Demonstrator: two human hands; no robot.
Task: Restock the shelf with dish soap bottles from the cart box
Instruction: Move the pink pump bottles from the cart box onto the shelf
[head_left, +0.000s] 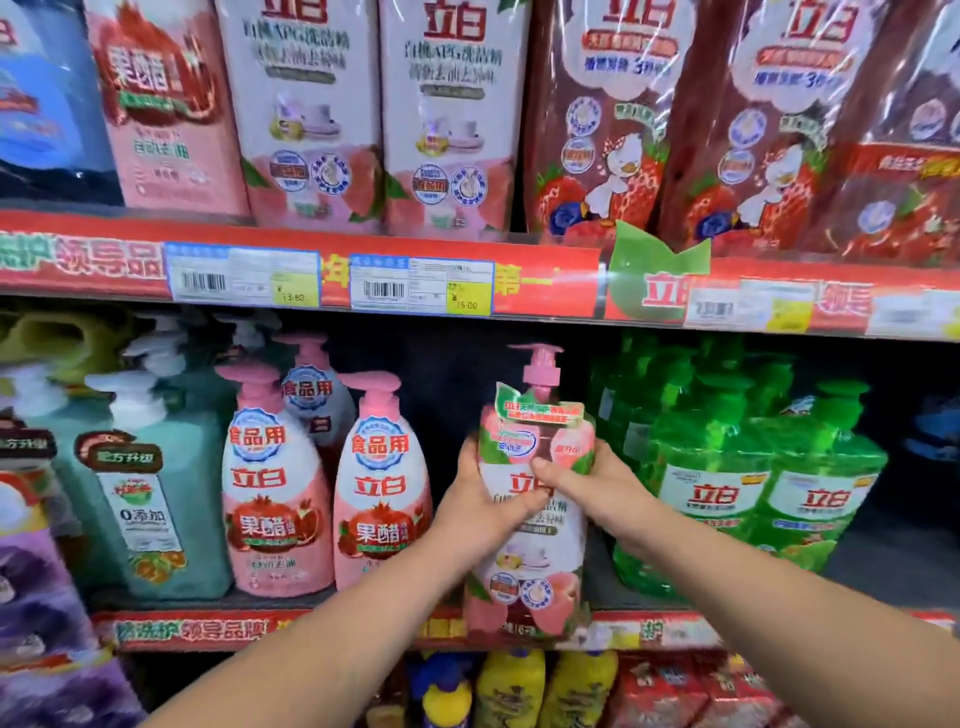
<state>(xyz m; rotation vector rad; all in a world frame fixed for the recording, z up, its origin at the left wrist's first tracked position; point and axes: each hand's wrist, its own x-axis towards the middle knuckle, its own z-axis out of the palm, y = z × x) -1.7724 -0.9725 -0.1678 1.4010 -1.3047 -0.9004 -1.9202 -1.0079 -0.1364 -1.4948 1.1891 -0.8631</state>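
L hand + R hand: grip wrapped round peach dish soap bottle, base at shelf front edge, gap btw pink bottles & green bottles. Risk: base snags edge, tips; too wide, knocks neighbours.

Upper tier: dark red refill pouches printed with a duck and strawberries. Rail below them: two blue-framed price labels, yellow price fields. Middle tier: teal pump bottles at left, green bottles in shrink-wrap at right. Bottom tier: yellow bottles
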